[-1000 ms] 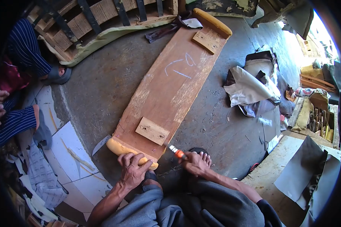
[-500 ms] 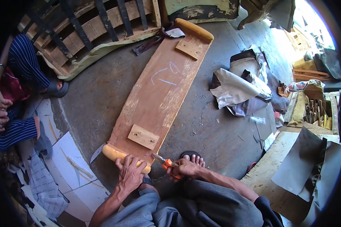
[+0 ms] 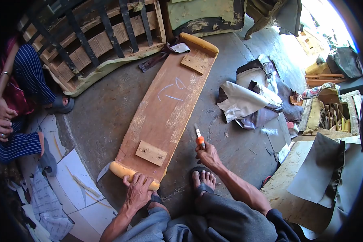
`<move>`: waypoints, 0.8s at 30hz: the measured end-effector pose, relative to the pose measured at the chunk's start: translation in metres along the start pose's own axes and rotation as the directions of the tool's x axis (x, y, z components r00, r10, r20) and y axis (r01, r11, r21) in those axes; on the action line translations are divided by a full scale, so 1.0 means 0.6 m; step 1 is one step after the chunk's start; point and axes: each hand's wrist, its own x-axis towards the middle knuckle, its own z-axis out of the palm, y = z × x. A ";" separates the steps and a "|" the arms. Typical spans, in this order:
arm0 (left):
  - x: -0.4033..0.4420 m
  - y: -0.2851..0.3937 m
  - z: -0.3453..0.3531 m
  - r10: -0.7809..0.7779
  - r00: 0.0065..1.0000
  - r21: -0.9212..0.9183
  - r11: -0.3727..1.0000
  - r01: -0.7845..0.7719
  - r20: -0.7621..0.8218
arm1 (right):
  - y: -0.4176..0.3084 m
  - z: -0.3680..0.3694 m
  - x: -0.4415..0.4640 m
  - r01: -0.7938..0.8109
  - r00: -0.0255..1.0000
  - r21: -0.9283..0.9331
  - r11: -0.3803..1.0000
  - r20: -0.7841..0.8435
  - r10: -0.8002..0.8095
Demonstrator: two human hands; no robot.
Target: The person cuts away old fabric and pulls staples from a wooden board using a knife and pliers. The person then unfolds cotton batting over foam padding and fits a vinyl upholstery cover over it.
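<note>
A long wooden panel [image 3: 157, 117] with chalk-like marks lies slantwise on the floor in the head view. Wood blocks sit on it near both ends, the nearer block [image 3: 151, 153] close to me. Yellow-orange foam [image 3: 119, 169] pads the panel's near end. My left hand [image 3: 138, 189] is wrapped over the right part of this padded end. Off the panel's right side, my right hand [image 3: 207, 155] grips orange-handled pliers [image 3: 200, 139] with their metal jaws pointing away from me. The jaws touch nothing.
A stripped furniture frame [image 3: 105, 40] with black straps stands at the back left. Crumpled upholstery pieces [image 3: 250, 97] lie on the right. Another person's hands [image 3: 4, 121] are at the far left. Grey sheet material [image 3: 318, 169] covers part of a board at right.
My right hand has moved the pliers away from the panel's near corner, forward and right; they now point away from me. My left hand stays on the padded end. The view has shifted slightly.
</note>
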 end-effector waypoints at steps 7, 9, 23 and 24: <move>0.003 -0.001 0.003 0.007 1.000 0.005 1.000 -0.007 -0.001 | -0.001 -0.008 0.002 -0.110 0.961 0.146 0.983 0.267 0.068; 0.001 -0.001 0.002 0.002 1.000 0.012 1.000 -0.002 0.000 | -0.007 -0.011 0.005 -0.095 0.993 0.328 0.940 0.097 0.066; 0.003 0.001 -0.229 0.250 0.927 -0.284 0.901 -0.329 -0.280 | 0.061 -0.123 0.038 0.013 0.988 -0.336 0.942 -0.142 -0.065; -0.004 -0.008 -0.254 0.115 0.922 -0.482 0.825 -0.296 -0.369 | 0.056 -0.134 0.026 0.011 0.990 -0.363 0.932 -0.128 -0.061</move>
